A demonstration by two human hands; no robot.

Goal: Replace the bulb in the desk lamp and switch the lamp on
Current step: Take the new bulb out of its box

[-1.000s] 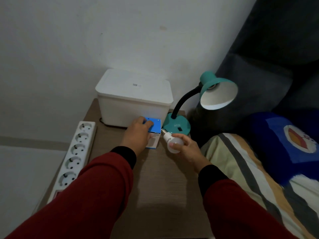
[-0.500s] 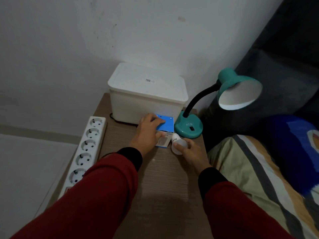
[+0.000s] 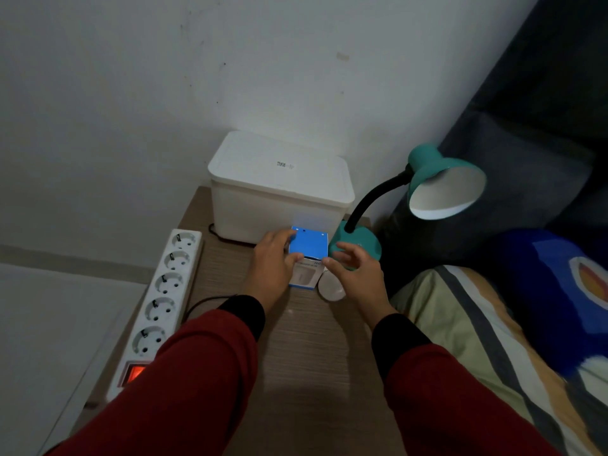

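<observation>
Left hand grips upright bulb box on worktop; right hand, fingers spread and empty, hovers just right of it above the loose bulb.

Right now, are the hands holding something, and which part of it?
The left hand grips the blue bulb box by its left side, near the top. The right hand is open, fingers spread over the white bulb on the table, holding nothing.
</observation>
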